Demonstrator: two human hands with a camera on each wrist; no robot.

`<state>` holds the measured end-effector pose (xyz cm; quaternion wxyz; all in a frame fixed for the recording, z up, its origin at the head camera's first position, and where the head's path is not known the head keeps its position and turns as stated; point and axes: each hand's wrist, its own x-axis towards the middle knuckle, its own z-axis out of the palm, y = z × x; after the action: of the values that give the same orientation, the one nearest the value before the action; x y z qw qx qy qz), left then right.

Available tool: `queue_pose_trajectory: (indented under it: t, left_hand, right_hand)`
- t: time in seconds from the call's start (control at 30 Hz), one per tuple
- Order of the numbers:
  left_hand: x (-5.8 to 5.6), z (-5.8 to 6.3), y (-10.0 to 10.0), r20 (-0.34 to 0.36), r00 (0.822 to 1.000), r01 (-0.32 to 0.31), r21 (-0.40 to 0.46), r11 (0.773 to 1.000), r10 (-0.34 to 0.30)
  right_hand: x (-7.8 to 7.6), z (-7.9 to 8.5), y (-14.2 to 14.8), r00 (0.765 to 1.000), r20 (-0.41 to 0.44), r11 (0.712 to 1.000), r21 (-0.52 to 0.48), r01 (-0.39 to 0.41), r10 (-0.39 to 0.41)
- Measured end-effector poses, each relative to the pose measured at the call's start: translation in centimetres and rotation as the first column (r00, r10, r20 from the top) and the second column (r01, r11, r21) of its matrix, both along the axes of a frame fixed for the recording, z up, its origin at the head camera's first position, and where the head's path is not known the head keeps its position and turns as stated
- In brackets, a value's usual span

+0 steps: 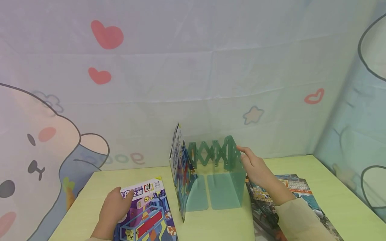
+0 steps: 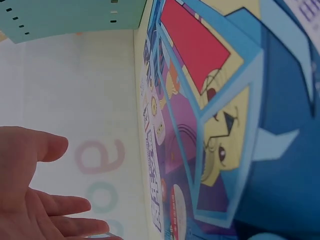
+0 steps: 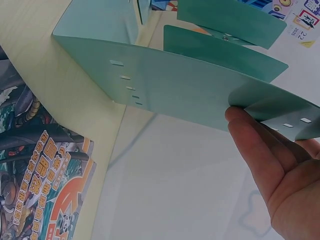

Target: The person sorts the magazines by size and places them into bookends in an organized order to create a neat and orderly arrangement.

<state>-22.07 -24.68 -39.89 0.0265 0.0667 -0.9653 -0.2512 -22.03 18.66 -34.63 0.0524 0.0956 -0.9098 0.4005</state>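
Note:
A green expandable metal book rack point(image 1: 224, 190) stands on the table, its lattice back reaching between the two side plates. Upright at its left side is a magazine point(image 1: 181, 167), which hides the left plate. My right hand point(image 1: 256, 167) touches the outer face of the right side plate point(image 3: 175, 90), fingers extended along its upper part. On the left, my left hand point(image 1: 116, 204) hovers at the edge of a purple-and-blue magazine point(image 1: 150, 214) lying flat. The left wrist view has the thumb and fingers of this hand apart, with nothing between them.
Beneath my right forearm, several magazines point(image 1: 301, 187) lie in an overlapping pile on the pale yellow table point(image 1: 217, 227). A printed cloth point(image 1: 193, 77) hangs right behind the table's back edge, and another stretch of it closes off the right side.

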Motion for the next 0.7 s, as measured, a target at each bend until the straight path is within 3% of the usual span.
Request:
queue_pose_trajectory:
  t: [0.2,0.7]
  left_hand:
    - [-0.3,-1.0,-0.7,0.036,0.999,0.011,0.026,1.0,-0.012]
    - [-0.4,-2.1,-1.3,0.13,0.991,-0.047,0.057,0.997,0.039]
  right_hand:
    - [-0.1,0.1,0.0,1.0,0.004,1.0,-0.008,-0.002,0.002]
    - [-0.1,0.1,0.0,1.0,0.018,1.0,-0.023,-0.004,0.004]
